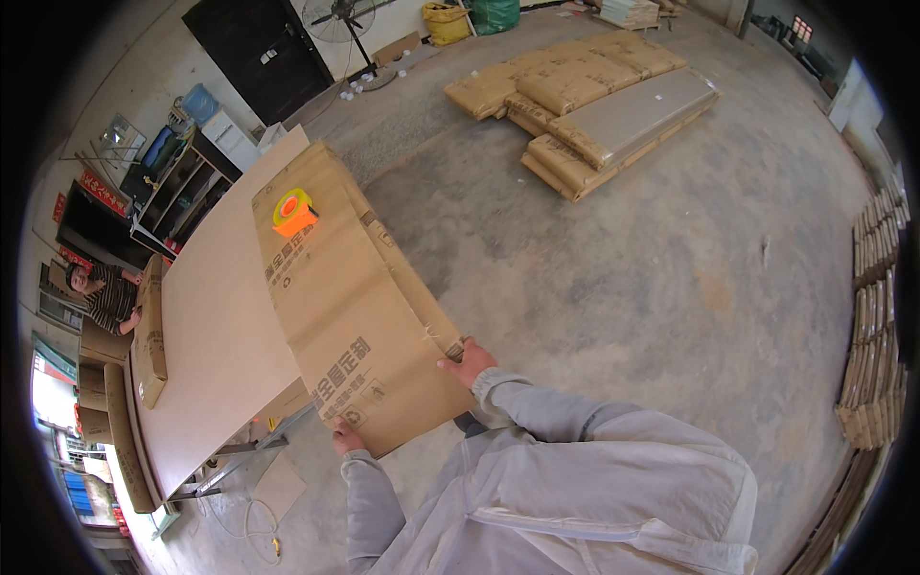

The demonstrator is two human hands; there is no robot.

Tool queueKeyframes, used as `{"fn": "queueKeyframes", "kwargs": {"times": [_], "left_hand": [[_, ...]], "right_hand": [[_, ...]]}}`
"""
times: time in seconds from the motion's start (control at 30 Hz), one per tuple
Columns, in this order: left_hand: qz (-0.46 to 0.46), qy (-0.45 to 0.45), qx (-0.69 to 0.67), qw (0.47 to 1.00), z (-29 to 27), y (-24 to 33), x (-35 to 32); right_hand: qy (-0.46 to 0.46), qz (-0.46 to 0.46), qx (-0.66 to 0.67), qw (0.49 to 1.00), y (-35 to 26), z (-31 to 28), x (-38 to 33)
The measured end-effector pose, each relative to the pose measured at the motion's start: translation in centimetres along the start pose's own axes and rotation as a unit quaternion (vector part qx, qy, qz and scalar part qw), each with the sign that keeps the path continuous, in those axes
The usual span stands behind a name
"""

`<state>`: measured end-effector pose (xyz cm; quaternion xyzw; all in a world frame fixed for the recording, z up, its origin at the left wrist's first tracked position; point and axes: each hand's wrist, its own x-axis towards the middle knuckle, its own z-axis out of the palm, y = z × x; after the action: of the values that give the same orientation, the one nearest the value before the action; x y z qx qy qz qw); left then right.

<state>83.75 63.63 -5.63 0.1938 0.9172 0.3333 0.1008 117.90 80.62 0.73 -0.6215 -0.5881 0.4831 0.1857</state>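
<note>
A long, flat brown cardboard carton (335,316) with dark print stretches away from me along the right side of a big pale table. My left hand (348,439) is closed on its near left corner. Its right edge, close to my body, is gripped by my right hand (470,363), fingers partly hidden. Layers of cardboard show along that right edge. Toward the carton's far end sits an orange tape dispenser (297,222) with a yellow roll of tape (287,205), touched by neither hand.
Across the pale table (216,316) a person (110,295) stands beside another long carton (150,331). Wrapped flat packages (585,96) are stacked on the floor ahead right. Bundled cardboard (872,326) lines the right wall. A standing fan (337,19) and dark door (254,57) are at the back.
</note>
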Motion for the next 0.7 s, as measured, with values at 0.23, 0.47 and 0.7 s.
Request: {"fn": "queueKeyframes", "kwargs": {"times": [0.23,0.47,0.7], "left_hand": [[-0.033,0.006,0.032,0.999,-0.7,2.4,-1.9],[-0.04,0.01,0.072,0.997,-1.8,2.8,-3.1],[-0.011,-0.003,0.104,0.995,-2.1,2.3,-3.0]], "right_hand": [[0.011,-0.018,0.025,0.999,0.6,0.6,0.3],[-0.011,-0.008,-0.007,1.0,0.5,0.2,0.3],[-0.004,-0.013,0.003,1.0,0.0,-0.1,0.1]]}}
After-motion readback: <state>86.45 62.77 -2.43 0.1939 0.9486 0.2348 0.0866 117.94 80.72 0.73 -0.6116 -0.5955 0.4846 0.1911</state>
